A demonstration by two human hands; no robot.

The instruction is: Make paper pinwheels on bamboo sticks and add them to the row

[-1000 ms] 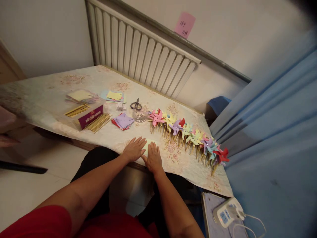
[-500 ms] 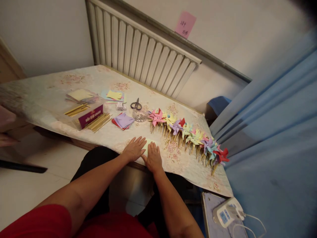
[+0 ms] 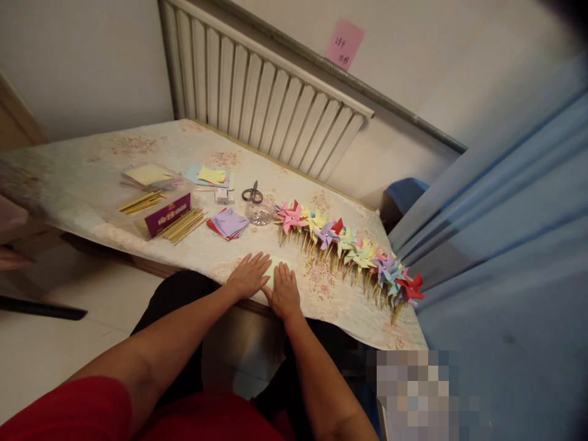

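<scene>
My left hand (image 3: 249, 277) lies flat near the table's front edge, fingers stretched out. Beside it my right hand (image 3: 283, 291) also rests flat with its fingers extended. A pale green sheet of paper (image 3: 271, 273) shows between the two hands and is partly hidden under them. Beyond the hands is a stack of cut paper squares (image 3: 228, 223), purple on top with red below. To the right, a long row of finished paper pinwheels (image 3: 328, 236) on sticks lies across the cloth. A clear dish of small shiny pins (image 3: 260, 214) sits near the row's left end.
Scissors (image 3: 252, 193) lie behind the dish, near a small box (image 3: 224, 196). Farther left are bundled sticks (image 3: 184, 226), a purple card (image 3: 168, 215) and more paper sheets (image 3: 212, 176). A radiator (image 3: 266, 92) stands behind the table; a blue curtain (image 3: 505, 263) hangs at right. Another person's hand (image 3: 16, 258) shows at far left.
</scene>
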